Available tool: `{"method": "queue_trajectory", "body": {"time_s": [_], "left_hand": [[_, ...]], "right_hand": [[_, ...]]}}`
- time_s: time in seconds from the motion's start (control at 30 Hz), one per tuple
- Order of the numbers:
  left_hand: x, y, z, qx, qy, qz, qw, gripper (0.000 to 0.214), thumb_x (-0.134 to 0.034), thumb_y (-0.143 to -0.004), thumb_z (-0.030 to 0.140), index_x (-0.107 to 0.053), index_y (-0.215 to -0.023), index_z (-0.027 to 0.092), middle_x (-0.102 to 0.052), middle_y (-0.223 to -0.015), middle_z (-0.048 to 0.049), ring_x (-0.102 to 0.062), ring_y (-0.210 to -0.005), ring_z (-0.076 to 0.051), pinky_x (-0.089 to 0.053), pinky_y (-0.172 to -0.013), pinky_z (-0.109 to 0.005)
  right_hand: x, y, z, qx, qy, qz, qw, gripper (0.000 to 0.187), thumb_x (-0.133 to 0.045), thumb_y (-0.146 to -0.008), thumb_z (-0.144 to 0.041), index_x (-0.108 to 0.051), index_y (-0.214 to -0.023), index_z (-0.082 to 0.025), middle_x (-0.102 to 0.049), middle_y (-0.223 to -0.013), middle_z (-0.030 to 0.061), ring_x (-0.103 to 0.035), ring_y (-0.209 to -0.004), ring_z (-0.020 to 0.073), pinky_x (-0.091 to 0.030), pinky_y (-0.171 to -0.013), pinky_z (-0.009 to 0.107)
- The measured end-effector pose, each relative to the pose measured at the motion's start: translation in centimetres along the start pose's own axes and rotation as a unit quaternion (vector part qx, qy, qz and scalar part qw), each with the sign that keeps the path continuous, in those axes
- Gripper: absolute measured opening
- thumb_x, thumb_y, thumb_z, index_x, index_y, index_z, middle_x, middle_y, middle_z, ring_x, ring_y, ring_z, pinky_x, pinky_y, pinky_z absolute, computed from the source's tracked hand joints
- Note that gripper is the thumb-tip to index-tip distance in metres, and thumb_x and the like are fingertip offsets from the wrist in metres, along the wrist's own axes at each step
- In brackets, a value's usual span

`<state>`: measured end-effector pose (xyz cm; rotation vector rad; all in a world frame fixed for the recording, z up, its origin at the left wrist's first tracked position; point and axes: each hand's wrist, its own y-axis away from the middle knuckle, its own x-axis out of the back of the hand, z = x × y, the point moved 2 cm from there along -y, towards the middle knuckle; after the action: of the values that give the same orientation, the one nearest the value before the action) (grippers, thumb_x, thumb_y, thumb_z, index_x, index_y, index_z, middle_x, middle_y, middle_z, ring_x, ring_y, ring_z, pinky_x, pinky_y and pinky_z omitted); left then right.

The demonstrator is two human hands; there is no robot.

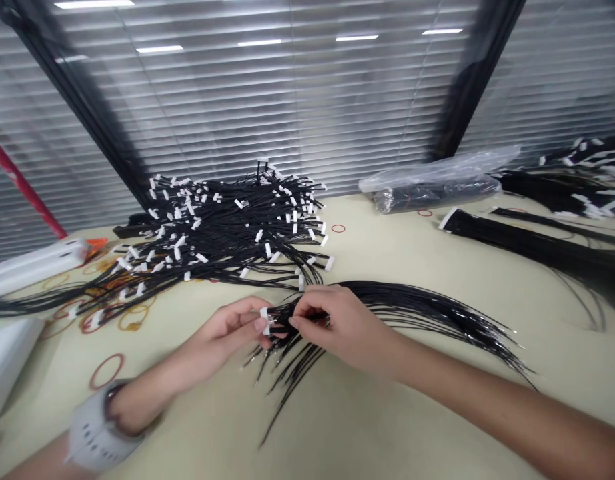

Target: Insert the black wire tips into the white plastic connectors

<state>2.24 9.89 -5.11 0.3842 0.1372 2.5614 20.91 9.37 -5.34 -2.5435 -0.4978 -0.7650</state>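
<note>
My left hand (227, 333) pinches a small white connector (265, 320) between thumb and fingers. My right hand (340, 323) is closed on thin black wires (282, 319) right beside that connector. Both hands meet above a loose bundle of black wires (427, 313) that fans out to the right across the cream table (397, 413). A few wire ends with bare metal tips trail toward me below the hands. My left wrist wears a grey band (95, 433).
A big heap of black wires with white connectors (222, 233) lies behind the hands. Rubber bands (106, 371) are scattered at the left near white boxes (32, 263). A plastic bag of wires (432, 187) and more black bundles (537, 243) sit at the back right, before window blinds.
</note>
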Motion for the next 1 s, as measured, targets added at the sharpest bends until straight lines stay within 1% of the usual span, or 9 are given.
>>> {"method": "queue_trajectory", "body": {"time_s": [0.1,0.33,0.53,0.67,0.8,1.0], "left_hand": [[0.0,0.0,-0.3,-0.002,0.002,-0.006,1.000,0.015,-0.051,-0.085,0.028,-0.058,-0.091,0.017,-0.059,-0.076,0.0010,-0.056,-0.070,-0.012,-0.042,-0.067,-0.024],[0.0,0.0,-0.3,-0.002,0.005,-0.012,1.000,0.015,-0.052,-0.084,0.028,-0.057,-0.093,0.016,-0.059,-0.071,0.0022,-0.056,-0.068,-0.011,-0.041,-0.067,-0.023],[0.0,0.1,-0.5,-0.002,0.019,-0.012,1.000,0.015,-0.056,-0.082,0.027,-0.057,-0.092,0.017,-0.060,-0.071,0.0026,-0.057,-0.065,-0.010,-0.040,-0.063,-0.021],[0.1,0.1,-0.7,-0.007,0.066,-0.049,0.997,0.014,-0.063,-0.077,0.028,-0.057,-0.082,0.016,-0.063,-0.066,0.0023,-0.055,-0.060,-0.008,-0.038,-0.057,-0.019],[0.1,0.2,-0.8,0.006,0.090,-0.082,0.993,0.018,-0.066,-0.075,0.030,-0.056,-0.075,0.014,-0.062,-0.063,0.0022,-0.051,-0.055,-0.007,-0.035,-0.053,-0.017],[0.0,0.3,-0.9,0.015,0.089,-0.103,0.991,0.026,-0.067,-0.073,0.034,-0.053,-0.068,0.014,-0.057,-0.057,0.0034,-0.045,-0.051,-0.007,-0.030,-0.049,-0.018]], "right_hand": [[-0.1,0.0,0.0,-0.005,-0.003,0.003,1.000,0.013,-0.051,-0.079,-0.021,-0.057,-0.069,-0.016,-0.054,-0.068,-0.0038,-0.047,-0.061,0.0034,-0.035,-0.055,0.017],[0.2,0.1,-0.2,-0.013,-0.009,-0.015,1.000,0.011,-0.052,-0.078,-0.019,-0.059,-0.071,-0.016,-0.054,-0.066,-0.0043,-0.046,-0.058,0.0031,-0.035,-0.054,0.017],[0.3,0.1,-0.1,0.010,-0.011,-0.017,1.000,0.010,-0.052,-0.078,-0.017,-0.059,-0.071,-0.016,-0.054,-0.067,-0.0045,-0.046,-0.059,0.0028,-0.035,-0.054,0.017],[0.2,0.3,-0.3,0.030,-0.025,-0.024,0.999,0.011,-0.051,-0.080,-0.018,-0.058,-0.072,-0.016,-0.054,-0.069,-0.0039,-0.047,-0.061,0.0029,-0.035,-0.056,0.016],[0.0,0.5,-0.6,0.040,-0.025,-0.033,0.998,0.012,-0.050,-0.082,-0.019,-0.057,-0.072,-0.015,-0.051,-0.069,-0.0038,-0.045,-0.061,0.0035,-0.034,-0.056,0.017],[-0.7,0.6,-0.8,0.014,-0.053,-0.032,0.998,0.013,-0.049,-0.082,-0.019,-0.054,-0.070,-0.015,-0.049,-0.067,-0.0031,-0.043,-0.061,0.0051,-0.033,-0.056,0.019]]}}
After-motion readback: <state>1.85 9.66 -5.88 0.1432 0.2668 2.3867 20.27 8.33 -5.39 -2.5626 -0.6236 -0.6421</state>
